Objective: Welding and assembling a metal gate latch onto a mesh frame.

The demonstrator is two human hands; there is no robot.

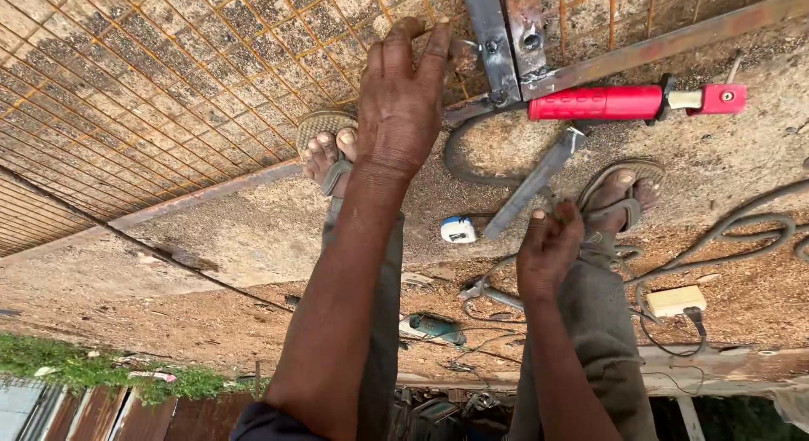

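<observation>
Two bare hands work over a rusty welded-wire mesh panel (pixel 143 87) lying on rough concrete ground (pixel 253 230). My left hand (pixel 403 100) stretches out toward 12 o'clock, fingers straight and close together, fingertips resting on the mesh just beside the grey steel angle bars (pixel 506 37) that cross at its edge; it grips nothing. My right hand (pixel 548 251) hangs lower, at 4 o'clock from the left, fingers curled loosely inward; whether it pinches anything small I cannot tell.

At 2 o'clock from the left hand lies a red-handled tool with a cream collar (pixel 628 101), just beside a long rusty steel bar (pixel 666 45) running toward the upper right corner. A flat grey metal strip (pixel 531 188) slants between my sandalled feet, my left foot (pixel 327 150) touching the mesh frame, my right foot (pixel 624 197) near the right hand. A small white and blue tape measure (pixel 458 229) sits at 9 o'clock from the right hand. Dark cables (pixel 742 230) loop at 3 o'clock, leading to a cream plug box (pixel 676 300). A green angle grinder (pixel 431 327) rests at 6 o'clock.
</observation>
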